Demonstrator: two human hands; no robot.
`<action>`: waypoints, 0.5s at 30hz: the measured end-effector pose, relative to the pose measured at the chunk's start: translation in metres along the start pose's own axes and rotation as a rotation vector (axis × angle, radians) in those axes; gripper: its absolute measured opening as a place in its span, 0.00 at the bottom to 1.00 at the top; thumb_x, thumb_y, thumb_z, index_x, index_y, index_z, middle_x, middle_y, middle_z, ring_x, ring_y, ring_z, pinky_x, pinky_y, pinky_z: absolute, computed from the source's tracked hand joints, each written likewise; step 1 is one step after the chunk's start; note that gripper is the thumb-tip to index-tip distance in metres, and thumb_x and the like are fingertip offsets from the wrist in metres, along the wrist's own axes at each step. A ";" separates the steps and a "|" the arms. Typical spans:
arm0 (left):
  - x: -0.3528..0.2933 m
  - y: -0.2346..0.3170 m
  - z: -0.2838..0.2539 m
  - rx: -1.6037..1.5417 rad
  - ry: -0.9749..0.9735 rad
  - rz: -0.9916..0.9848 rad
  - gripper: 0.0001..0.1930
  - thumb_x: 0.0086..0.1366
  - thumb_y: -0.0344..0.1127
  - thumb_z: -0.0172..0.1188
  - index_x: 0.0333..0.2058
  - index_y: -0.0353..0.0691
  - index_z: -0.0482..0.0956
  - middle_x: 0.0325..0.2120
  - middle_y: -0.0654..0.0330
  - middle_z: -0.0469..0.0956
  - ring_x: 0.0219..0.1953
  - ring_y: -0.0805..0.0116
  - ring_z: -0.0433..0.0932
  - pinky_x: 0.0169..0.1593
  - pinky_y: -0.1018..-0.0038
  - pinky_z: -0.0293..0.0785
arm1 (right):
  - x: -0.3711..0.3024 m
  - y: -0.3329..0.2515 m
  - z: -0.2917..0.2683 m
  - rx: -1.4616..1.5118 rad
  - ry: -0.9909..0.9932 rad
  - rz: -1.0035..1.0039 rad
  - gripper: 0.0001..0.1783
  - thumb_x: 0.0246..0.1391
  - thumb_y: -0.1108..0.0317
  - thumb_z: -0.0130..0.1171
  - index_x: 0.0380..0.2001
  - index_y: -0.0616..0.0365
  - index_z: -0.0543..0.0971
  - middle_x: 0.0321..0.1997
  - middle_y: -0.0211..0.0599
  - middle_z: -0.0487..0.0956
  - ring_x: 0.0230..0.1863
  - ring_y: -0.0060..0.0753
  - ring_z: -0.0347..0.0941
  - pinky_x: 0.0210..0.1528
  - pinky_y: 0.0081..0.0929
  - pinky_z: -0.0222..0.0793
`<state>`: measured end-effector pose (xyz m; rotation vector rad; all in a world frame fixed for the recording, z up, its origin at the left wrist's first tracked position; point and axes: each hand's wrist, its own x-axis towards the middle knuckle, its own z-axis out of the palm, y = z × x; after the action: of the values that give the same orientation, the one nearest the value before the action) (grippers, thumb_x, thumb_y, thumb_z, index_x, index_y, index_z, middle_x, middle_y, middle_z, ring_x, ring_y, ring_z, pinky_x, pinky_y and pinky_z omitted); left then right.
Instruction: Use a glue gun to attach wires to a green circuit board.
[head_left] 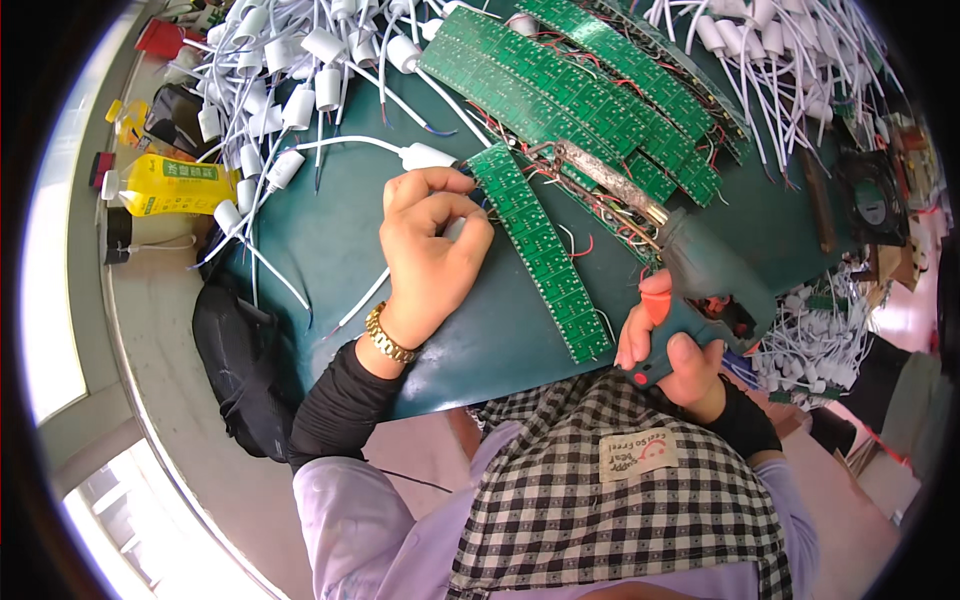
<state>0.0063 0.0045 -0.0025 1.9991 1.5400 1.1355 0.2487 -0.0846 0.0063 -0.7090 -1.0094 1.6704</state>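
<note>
Two bare hands work above one dark green tabletop point(440, 350). One, the left hand point(435, 250), curls with thumb and fingers drawn narrowly together at the upper end of a single green circuit-board strip point(540, 250); I cannot tell whether the fingertips pinch the board, a wire or both. That strip lies on the tabletop, slanting from the left fingertips toward the near edge. The other, the right hand point(680, 360), is wrapped around the grip of one dark soldering gun point(700, 265), a finger at its single orange trigger point(655, 297). The gun's long tip points up and to the left, toward the strip's upper end.

One white socket point(428, 157) with a cable sits just beyond the left fingers. Many more are piled in three groups: an upper-left heap point(327, 88), an upper-right heap point(772, 40) and a lower-right heap point(815, 340); overlaps prevent an exact count. At least three more green board panels point(540, 85) overlap at the back, with red and white wires among them.

Two yellow containers are at the far left: one larger bottle point(185, 185) with a white cap, and one smaller bottle point(130, 122). Whether the yellow is liquid or plastic is unclear. One gold-coloured watch point(388, 335) circles the left wrist.
</note>
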 end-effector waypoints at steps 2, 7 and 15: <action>0.000 0.001 0.002 0.020 0.007 0.000 0.01 0.45 0.24 0.58 0.20 0.36 0.77 0.35 0.59 0.74 0.38 0.64 0.69 0.42 0.72 0.66 | 0.007 -0.007 0.003 -0.085 0.050 0.074 0.33 0.54 0.49 0.53 0.52 0.63 0.57 0.22 0.37 0.68 0.24 0.31 0.69 0.28 0.28 0.69; 0.001 0.002 0.004 0.113 0.053 0.026 0.03 0.45 0.24 0.60 0.21 0.38 0.77 0.39 0.60 0.73 0.41 0.61 0.68 0.45 0.69 0.65 | 0.018 -0.012 0.001 -0.123 0.030 0.135 0.34 0.54 0.49 0.53 0.53 0.63 0.58 0.22 0.37 0.68 0.24 0.31 0.69 0.27 0.27 0.68; 0.003 -0.002 0.005 0.124 0.034 0.046 0.07 0.40 0.22 0.62 0.20 0.39 0.74 0.35 0.59 0.73 0.41 0.57 0.66 0.46 0.67 0.63 | 0.012 -0.014 -0.010 -0.363 -0.199 0.167 0.25 0.54 0.62 0.51 0.51 0.65 0.61 0.31 0.41 0.72 0.25 0.29 0.70 0.27 0.26 0.68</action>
<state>0.0096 0.0084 -0.0063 2.1161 1.6261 1.1212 0.2597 -0.0682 0.0139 -0.8952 -1.4527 1.7450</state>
